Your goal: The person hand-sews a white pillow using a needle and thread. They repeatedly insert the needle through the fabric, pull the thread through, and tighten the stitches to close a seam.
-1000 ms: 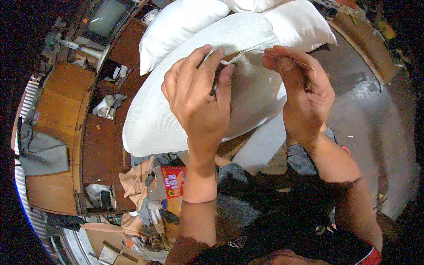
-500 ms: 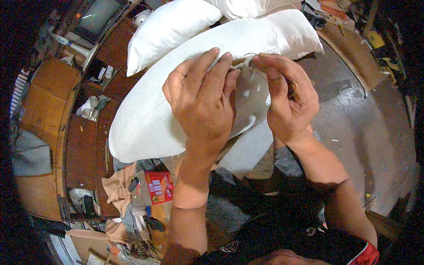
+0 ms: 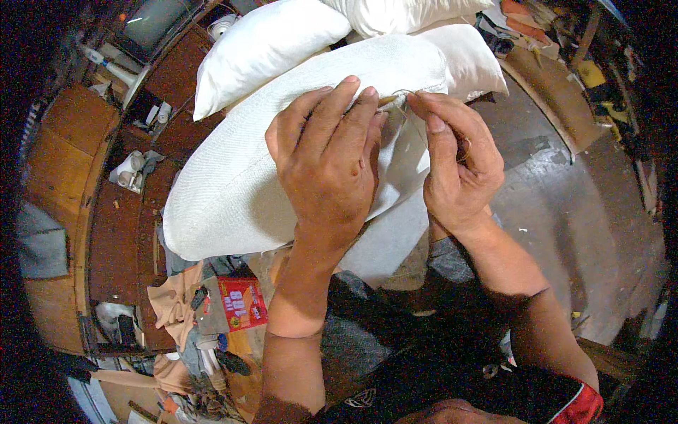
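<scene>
A long white cushion in knitted-looking fabric lies across the upper middle, in front of me. My left hand is over its near side, fingertips pinching the fabric at an edge or opening; what lies under the fingers is partly hidden. Just to the right, my right hand is closed, thumb and forefinger together beside that edge. A thin tan strand, like thread or wire, loops inside its curled fingers. Fine curved lines run between both sets of fingertips; whether a needle is among them I cannot make out.
Behind lie two white pillows, and a paler cushion is at the right end. Brown wooden cabinets line the left. Cloths and a red packet lie lower left. Cardboard leans at the right over the grey floor.
The whole view has shifted slightly, with the surroundings moving left. Both hands stay at the same edge of the cushion, and the right fingers have dipped a little.
</scene>
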{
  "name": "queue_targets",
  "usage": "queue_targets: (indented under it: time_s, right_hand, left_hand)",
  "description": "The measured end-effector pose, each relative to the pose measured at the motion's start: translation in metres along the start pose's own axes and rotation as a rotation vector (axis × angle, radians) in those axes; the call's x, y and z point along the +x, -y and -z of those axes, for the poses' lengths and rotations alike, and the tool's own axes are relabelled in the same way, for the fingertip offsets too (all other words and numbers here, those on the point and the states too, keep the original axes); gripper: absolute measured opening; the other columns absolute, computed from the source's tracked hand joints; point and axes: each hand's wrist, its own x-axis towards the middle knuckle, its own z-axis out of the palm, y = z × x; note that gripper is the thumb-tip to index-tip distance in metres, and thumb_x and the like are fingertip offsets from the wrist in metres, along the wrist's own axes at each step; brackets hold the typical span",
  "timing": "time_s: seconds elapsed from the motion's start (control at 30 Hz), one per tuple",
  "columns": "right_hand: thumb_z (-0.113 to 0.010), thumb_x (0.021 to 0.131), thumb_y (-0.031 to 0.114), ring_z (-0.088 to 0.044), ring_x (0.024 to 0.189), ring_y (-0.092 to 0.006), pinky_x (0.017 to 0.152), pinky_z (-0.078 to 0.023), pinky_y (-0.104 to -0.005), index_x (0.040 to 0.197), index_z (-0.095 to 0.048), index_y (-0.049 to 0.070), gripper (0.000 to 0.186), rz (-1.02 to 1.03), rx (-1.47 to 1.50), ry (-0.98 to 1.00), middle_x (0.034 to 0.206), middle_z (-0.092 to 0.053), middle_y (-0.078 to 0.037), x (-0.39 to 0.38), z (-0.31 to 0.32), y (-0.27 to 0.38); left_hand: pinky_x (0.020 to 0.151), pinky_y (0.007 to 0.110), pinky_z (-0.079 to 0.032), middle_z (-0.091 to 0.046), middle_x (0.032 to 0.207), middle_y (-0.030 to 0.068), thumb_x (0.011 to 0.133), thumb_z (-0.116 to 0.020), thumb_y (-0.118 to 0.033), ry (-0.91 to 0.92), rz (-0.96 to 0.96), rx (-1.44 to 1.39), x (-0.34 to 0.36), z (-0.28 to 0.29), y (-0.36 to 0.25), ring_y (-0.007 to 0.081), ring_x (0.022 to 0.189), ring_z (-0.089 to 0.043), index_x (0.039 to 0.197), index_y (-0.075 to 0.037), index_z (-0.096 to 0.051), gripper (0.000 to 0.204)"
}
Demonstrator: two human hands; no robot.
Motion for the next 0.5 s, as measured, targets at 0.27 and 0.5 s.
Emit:
queue_targets:
  time_s: [0.27, 0.5]
  right_hand:
    - [-0.066, 0.094, -0.002, -0.074, 0.099, -0.0308, 0.089, -0.058, -0.0375, 0.110, -0.073, -0.001, 0.018, 0.076, -0.085, 0.032, 0.107, -0.076, -0.018, 0.0008, 0.0015, -0.0012]
    - [-0.065, 0.096, 0.000, -0.074, 0.095, -0.0286, 0.086, -0.058, -0.0349, 0.109, -0.074, -0.001, 0.015, 0.018, -0.075, 0.012, 0.105, -0.076, -0.017, 0.0023, -0.0002, 0.0001]
  left_hand:
    - [0.100, 0.041, -0.045, -0.074, 0.120, 0.0002, 0.082, -0.083, -0.019, -0.028, 0.002, 0.022, -0.0008, -0.0024, 0.0002, 0.0249, 0.112, -0.065, 0.111, -0.014, -0.079, 0.030]
    - [0.101, 0.045, -0.042, -0.071, 0.123, 0.0020, 0.086, -0.080, -0.020, -0.018, -0.025, 0.019, -0.0001, -0.0036, 0.0018, 0.0251, 0.114, -0.061, 0.112, -0.010, -0.077, 0.028]
